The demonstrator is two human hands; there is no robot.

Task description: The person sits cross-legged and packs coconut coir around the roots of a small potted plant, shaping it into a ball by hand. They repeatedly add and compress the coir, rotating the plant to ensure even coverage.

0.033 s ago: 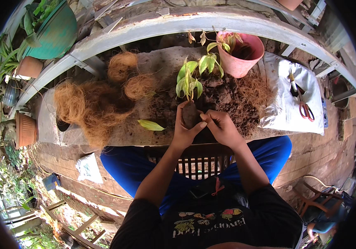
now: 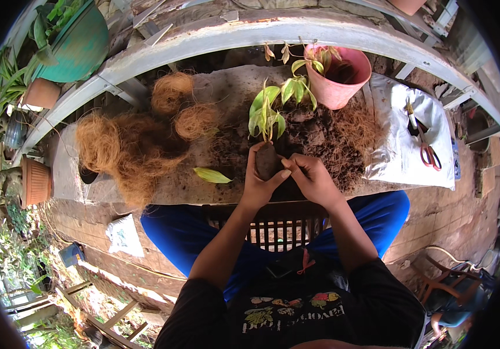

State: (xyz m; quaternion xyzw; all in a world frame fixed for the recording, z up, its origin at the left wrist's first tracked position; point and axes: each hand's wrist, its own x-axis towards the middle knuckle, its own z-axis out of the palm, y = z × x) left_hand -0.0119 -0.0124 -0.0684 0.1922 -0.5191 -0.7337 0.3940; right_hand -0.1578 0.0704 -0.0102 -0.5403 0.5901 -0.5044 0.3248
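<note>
A small leafy plant (image 2: 266,113) stands upright from a dark, compact root ball (image 2: 268,163) above the table's front edge. My left hand (image 2: 257,185) is closed around that root ball, fingers on its left side and thumb across its lower right. Against the ball's right side, my right hand (image 2: 310,179) has its thumb and fingers pinched together. What it pinches, if anything, is too small to make out. Loose dark soil (image 2: 314,136) lies just beyond and to the right of my hands. One cut yellow-green leaf (image 2: 211,175) rests left of my left hand.
Brown coconut fibre (image 2: 139,151) is heaped at left, with two fibre balls behind. A pink pot (image 2: 338,81) with a drooping plant stands at the back. Scissors (image 2: 429,155) and a slim yellow-and-white tool lie on a white sack (image 2: 392,125) at right. A metal rail (image 2: 250,26) runs behind.
The plant's leaves have turned and shifted very slightly. Both hands keep the same place and hold.
</note>
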